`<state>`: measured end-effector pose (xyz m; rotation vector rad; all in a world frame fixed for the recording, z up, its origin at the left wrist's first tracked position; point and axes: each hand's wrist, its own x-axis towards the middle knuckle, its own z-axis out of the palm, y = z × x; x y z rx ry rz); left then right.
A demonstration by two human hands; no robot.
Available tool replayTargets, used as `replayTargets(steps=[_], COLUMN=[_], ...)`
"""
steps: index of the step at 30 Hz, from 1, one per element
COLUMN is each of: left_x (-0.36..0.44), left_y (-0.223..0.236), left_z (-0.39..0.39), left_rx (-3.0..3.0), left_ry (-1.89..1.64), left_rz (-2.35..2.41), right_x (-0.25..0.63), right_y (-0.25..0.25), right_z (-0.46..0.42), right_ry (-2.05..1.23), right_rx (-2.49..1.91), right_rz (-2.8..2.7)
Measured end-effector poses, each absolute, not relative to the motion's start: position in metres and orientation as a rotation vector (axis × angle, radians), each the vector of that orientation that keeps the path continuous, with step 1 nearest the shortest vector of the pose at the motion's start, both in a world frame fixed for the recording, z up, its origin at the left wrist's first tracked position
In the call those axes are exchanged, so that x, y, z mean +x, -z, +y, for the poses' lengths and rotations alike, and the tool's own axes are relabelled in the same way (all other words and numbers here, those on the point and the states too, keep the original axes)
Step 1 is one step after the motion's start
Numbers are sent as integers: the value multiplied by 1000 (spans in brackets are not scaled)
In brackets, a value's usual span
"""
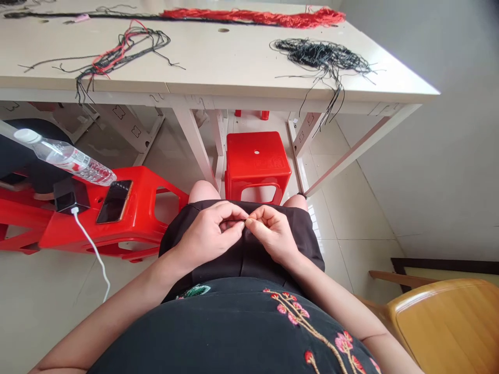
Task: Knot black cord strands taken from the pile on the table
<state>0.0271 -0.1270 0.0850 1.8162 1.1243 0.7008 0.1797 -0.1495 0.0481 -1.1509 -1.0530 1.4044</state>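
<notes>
My left hand (212, 231) and my right hand (276, 234) meet over my lap, fingertips touching. Both are closed in a pinch. Whatever sits between the fingertips is too small or too hidden to make out. Under them lies the dark cloth (253, 262) covering my lap. Beyond my knees, a tangled bundle of black cord (319, 54) lies on the white table (226, 62), its loose ends hanging over the front edge. Further left on the tabletop is a bundle of black and red cords (120, 49).
A long red skein (253, 18) lies at the table's back. Under the table stands a red stool (257, 156). Another red stool (144, 192), at left, bears a bottle (74, 158), a phone (114, 201) and a black charger (71, 195). A wooden chair (452, 322) is at right.
</notes>
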Motion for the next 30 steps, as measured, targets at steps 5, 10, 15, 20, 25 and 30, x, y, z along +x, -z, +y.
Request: replayTargets(steps=[5, 10, 15, 20, 25, 30], left_x=[20, 16, 10, 7, 12, 16], left_y=[-87, -97, -102, -100, -95, -91], left_z=[-127, -133, -139, -141, -140, -140], left_rx=[2080, 2194, 2189, 2181, 2283, 2324], left_ry=[-697, -694, -691, -724, -778, -751], left_rz=[1156, 1219, 1212, 1207, 1198, 1250], right_x=[175, 166, 160, 158, 157, 156], right_y=[-46, -51, -58, -62, -60, -58], right_z=[-151, -156, -159, -159, -159, -157], right_ry=[-1326, -1166, -1115, -1131, -1097, -1133], right_rx=[-1171, -1186, -1194, -1164, -1116, -1155], right_rz=[-1213, -1412, -1502, -1530, -1573, -1527])
